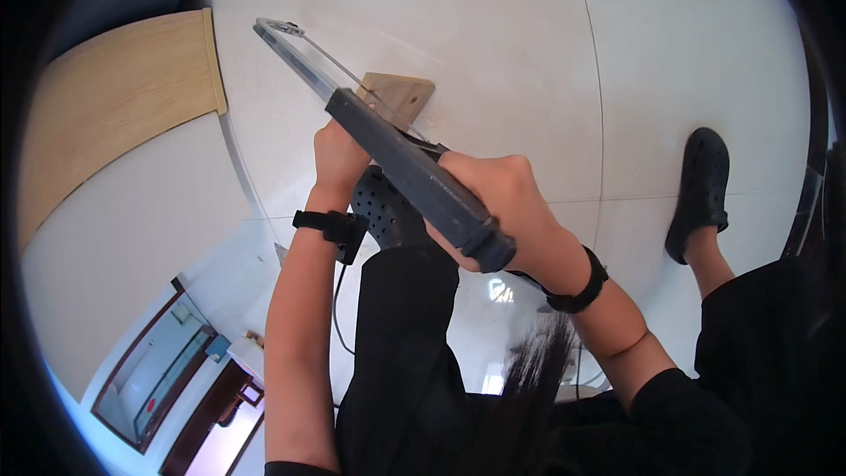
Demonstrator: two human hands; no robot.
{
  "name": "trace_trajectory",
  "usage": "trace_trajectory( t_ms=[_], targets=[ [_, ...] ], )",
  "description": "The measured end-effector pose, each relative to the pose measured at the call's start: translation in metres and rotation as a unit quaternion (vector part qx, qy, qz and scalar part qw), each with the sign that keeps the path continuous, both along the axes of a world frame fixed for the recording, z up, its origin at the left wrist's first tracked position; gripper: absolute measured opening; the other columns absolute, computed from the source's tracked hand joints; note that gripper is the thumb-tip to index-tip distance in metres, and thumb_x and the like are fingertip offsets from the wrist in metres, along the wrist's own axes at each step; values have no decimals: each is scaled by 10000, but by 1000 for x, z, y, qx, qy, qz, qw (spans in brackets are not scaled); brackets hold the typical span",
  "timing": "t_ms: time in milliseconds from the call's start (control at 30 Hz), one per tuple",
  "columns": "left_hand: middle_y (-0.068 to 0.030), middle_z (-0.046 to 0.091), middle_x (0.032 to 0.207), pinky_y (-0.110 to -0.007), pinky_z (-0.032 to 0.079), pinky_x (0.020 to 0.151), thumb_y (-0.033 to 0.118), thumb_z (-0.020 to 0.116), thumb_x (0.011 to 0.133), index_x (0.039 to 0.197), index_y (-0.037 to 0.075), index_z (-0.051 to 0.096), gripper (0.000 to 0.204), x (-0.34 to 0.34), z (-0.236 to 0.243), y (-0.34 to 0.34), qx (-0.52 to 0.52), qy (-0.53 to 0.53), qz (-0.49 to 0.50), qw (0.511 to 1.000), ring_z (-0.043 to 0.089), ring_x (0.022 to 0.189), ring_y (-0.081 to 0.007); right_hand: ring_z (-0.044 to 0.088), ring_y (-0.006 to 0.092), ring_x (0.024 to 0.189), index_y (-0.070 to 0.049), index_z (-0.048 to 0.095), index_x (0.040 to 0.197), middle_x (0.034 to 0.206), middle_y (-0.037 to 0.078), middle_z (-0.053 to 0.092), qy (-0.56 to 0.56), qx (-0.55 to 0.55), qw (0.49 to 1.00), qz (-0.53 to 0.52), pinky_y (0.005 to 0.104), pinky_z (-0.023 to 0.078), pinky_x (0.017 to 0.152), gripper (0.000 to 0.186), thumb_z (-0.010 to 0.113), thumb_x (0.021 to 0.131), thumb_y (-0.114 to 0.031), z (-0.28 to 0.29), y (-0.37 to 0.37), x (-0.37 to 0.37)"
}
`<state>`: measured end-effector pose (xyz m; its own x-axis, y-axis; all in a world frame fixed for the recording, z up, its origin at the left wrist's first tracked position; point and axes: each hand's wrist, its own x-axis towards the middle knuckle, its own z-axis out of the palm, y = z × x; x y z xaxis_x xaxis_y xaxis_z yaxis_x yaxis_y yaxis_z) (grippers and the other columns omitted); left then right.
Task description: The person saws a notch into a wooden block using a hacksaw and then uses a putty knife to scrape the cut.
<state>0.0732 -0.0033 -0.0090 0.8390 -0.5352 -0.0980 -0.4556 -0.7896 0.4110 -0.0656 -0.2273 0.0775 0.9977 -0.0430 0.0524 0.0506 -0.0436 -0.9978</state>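
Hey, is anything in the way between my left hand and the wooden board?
Nothing visible stands between your left hand and the wooden board. The hacksaw crosses in front of them in this view, partly hiding both, so exact contact is unclear.

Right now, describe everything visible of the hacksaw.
The hacksaw has a long dark grey body, perhaps plastic or coated metal, a silvery, metal-looking front bar and a thin, straight blade. It slants across the view from upper left to lower right. The right hand grips its rear; the blade crosses over a wooden board, though whether they touch is unclear.
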Motion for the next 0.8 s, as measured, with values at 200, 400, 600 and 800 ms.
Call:
trace_trajectory(
  t_ms=[200,400,600,800],
  targets=[
    [-162,590,792,-347,449,622,235,606,919,892,34,576,206,-21,10,-12,-53,85,-13,995,567,690,-304,602,342,589,-29,538,855,660,155,576,-13,-42,999,-32,366,477,531,284,725,676,-145,-14,29,8],
    [-124,654,761,-437,506,523,212,615,875,921,58,570,166,-23,-2,-6,61,-54,-66,995,623,601,-359,543,271,475,-26,574,775,588,115,527,5,-95,992,-78,300,445,486,155,706,703,-63,-8,42,-29],
    [-88,659,783,-424,494,497,271,538,938,938,79,474,203,-29,7,-14,-29,-57,-34,997,620,575,-344,532,254,457,-23,588,786,568,92,514,28,-181,979,-90,293,447,496,119,695,745,-57,6,40,-72],
    [-133,641,710,-455,486,519,273,566,918,966,73,480,223,-32,-2,-10,-56,-39,-4,998,616,592,-367,462,83,455,-10,528,720,520,11,489,82,-155,983,-50,240,372,449,149,600,850,-23,16,33,-52]
  ],
)
